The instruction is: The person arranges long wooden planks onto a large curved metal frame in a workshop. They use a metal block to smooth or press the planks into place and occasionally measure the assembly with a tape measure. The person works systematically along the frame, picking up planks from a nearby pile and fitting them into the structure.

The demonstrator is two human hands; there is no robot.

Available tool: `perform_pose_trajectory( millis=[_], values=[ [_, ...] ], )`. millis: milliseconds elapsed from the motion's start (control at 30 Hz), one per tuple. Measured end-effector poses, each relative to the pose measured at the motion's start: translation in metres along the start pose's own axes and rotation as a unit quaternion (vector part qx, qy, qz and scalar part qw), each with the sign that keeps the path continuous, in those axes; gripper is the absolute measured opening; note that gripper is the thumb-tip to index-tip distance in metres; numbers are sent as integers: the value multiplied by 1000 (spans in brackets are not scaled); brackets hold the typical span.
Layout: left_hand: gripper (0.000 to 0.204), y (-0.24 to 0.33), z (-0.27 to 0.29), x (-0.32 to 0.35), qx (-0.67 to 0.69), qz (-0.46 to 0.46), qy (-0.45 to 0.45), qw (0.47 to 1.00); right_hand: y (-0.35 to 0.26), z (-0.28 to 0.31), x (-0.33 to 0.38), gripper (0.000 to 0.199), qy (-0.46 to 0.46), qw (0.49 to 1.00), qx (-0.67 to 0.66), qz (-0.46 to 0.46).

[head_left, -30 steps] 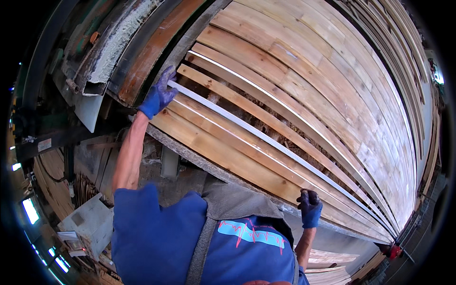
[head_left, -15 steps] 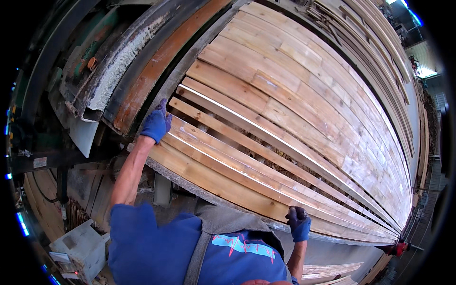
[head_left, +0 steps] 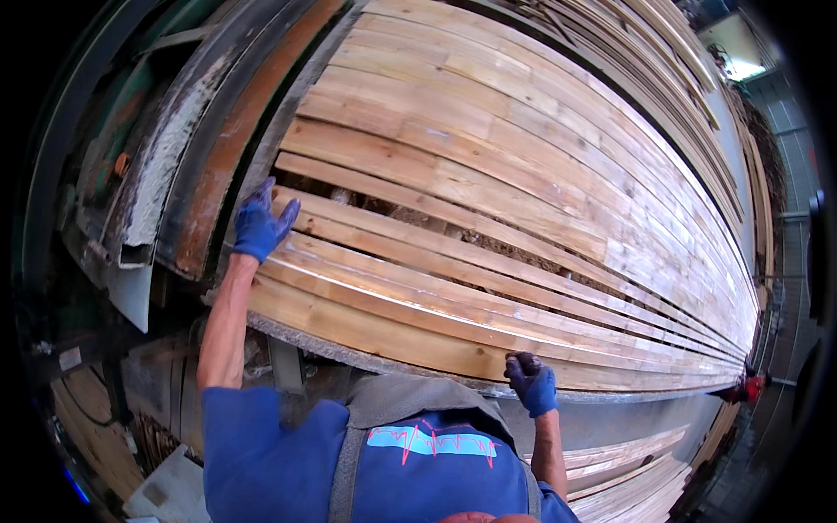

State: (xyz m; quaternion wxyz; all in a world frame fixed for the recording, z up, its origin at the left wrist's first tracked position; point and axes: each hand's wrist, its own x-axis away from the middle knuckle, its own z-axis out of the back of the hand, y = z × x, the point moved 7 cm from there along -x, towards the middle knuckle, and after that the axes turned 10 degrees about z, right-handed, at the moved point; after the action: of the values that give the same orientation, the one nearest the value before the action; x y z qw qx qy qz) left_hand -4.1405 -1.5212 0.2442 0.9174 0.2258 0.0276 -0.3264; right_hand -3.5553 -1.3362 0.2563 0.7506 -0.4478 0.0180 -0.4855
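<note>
Long wooden boards lie side by side on a wide bed in front of me. My left hand (head_left: 264, 222), in a blue glove with dark fingers, is at the left ends of the near boards. Its fingers are apart, by the end of a loose wooden strip (head_left: 366, 225). Another strip (head_left: 384, 186) lies beyond it, across a dark gap. Closer to me, a board with a white line along its edge (head_left: 384, 298) lies beside the nearest plank (head_left: 375, 336). My gloved right hand (head_left: 530, 383) is closed at that plank's near edge; anything inside it is hidden.
A rusty orange-brown beam (head_left: 231, 148) and a white-crusted metal beam (head_left: 161, 183) run along the left. Stacked long strips (head_left: 645, 105) lie beyond the bed. More boards (head_left: 628, 475) lie low at right. A red part (head_left: 751, 386) sits at the bed's far right corner.
My left hand has opened from its closed grip. The loose strip beside it now shows a broader face, and the strip beyond no longer shows its white edge line. The whole view has shifted.
</note>
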Motion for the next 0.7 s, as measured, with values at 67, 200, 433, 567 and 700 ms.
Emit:
perform_pose_trajectory(
  millis=[67,200,433,567,700],
  values=[
    [80,-4,2,2,-30,30,-9,999,-16,4,-9,22,17,994,103,43],
    [89,-6,6,-7,18,95,-111,989,-22,-2,-24,17,16,967,230,107],
    [61,-49,41,40,50,131,-76,987,-29,-8,-29,17,96,961,222,137],
    [72,-25,40,78,-69,134,-82,985,-25,-11,-24,17,79,967,214,111],
    [84,-7,41,98,-25,100,-29,994,-24,-2,-10,17,65,965,242,83]
  ],
)
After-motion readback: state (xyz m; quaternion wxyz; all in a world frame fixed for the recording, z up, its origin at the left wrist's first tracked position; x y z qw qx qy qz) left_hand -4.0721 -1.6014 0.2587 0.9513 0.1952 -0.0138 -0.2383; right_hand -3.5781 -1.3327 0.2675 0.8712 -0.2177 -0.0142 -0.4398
